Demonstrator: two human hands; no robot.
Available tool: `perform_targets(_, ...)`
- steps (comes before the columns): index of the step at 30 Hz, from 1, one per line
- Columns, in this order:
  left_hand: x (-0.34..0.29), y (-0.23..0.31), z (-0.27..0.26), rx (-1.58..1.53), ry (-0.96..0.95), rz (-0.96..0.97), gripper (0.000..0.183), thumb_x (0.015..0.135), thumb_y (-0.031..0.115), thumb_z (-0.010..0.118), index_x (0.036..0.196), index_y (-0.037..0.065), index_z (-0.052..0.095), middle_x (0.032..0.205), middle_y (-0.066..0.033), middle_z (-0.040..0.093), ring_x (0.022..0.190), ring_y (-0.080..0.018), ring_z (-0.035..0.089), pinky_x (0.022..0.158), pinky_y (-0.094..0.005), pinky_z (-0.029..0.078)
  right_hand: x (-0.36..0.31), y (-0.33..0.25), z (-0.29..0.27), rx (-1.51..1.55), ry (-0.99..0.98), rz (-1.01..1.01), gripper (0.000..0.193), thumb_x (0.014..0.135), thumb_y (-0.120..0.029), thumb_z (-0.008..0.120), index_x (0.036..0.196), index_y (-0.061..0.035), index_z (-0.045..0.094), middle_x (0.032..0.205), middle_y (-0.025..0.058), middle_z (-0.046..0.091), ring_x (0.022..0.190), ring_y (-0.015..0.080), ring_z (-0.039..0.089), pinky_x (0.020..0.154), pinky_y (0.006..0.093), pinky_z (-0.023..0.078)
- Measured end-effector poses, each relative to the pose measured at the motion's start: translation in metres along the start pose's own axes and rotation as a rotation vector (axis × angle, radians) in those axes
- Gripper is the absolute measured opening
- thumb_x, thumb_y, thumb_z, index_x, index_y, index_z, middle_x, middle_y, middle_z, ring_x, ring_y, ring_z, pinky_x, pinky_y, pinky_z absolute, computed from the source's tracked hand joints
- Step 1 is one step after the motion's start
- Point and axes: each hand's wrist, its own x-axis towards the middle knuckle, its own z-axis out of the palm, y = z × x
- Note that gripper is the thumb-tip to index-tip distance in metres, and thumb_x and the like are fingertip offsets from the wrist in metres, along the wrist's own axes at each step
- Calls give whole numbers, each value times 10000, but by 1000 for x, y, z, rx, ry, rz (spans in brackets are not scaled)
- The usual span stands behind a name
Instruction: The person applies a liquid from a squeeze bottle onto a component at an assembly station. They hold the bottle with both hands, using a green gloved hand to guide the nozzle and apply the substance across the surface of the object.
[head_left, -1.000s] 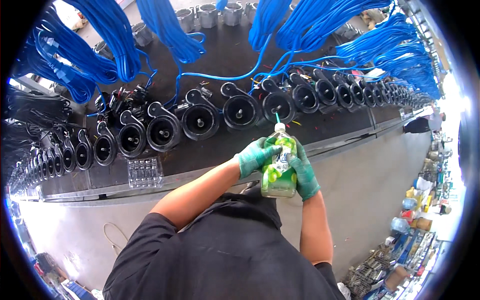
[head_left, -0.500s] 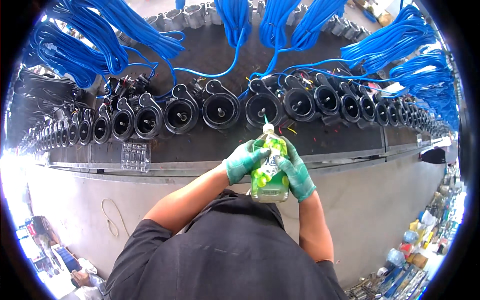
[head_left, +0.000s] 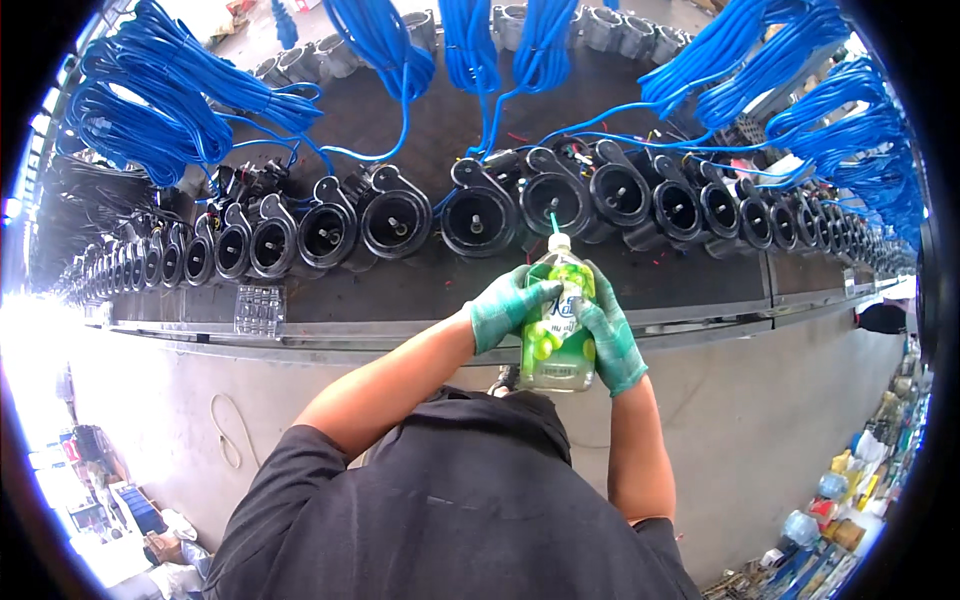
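Note:
Both my gloved hands grip a clear plastic bottle [head_left: 556,372] with a green label and a white cap that carries a thin green nozzle [head_left: 554,222]. My left hand [head_left: 508,308] wraps its left side, and my right hand [head_left: 612,335] closes round its right side. The bottle leans away from me over the bench edge. Its nozzle tip reaches the opening of a round black pump housing [head_left: 556,190], which has a metal shaft in the middle. Just left of it sits another black housing [head_left: 478,222]. Whether liquid comes out is too small to tell.
A long row of similar black housings [head_left: 397,222] runs along the dark bench [head_left: 400,295] both ways. Coiled blue cables [head_left: 190,90] hang above, their leads running to the housings. A clear plastic tray [head_left: 259,311] lies at the front edge. Grey metal parts [head_left: 335,55] line the back.
My hands and the bottle have shifted right along the row. The nozzle has gone from one black housing to the neighbouring one on its right.

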Motion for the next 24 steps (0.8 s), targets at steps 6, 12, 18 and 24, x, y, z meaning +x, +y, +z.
perform_targets(6,11,8,11,-65,33,-45,527,1002,307,739,1436,67,563,1244,-54,703,1084,-157,706,932,-332,591,15,-13,-13,-6,-18,49,710,1008,-143,695,1618,-28,350,1491,117,547,1320,190,561,1103,330,482)
perform_targets(12,9,9,10,-96,25,-17,553,1000,296,741,1462,67,542,1255,-52,695,1097,-157,699,943,-330,585,19,-13,-10,-19,-28,67,712,1014,-163,708,1618,-37,353,1491,116,545,1321,190,560,1099,335,484)
perform_targets(18,23,-2,7,-85,-44,-4,637,962,307,786,1480,56,513,1295,-67,676,1124,-162,689,969,-343,581,10,-12,-18,-32,-30,-5,754,1016,-180,711,1644,-73,308,1516,111,523,1358,200,530,1135,353,453)
perform_targets(24,64,-6,35,5,-143,-65,647,998,289,726,1545,61,467,1343,-72,657,1203,-159,652,1043,-351,548,-6,-34,-42,-80,138,-77,714,1029,-165,668,1645,-76,318,1530,115,515,1365,201,524,1149,361,449)
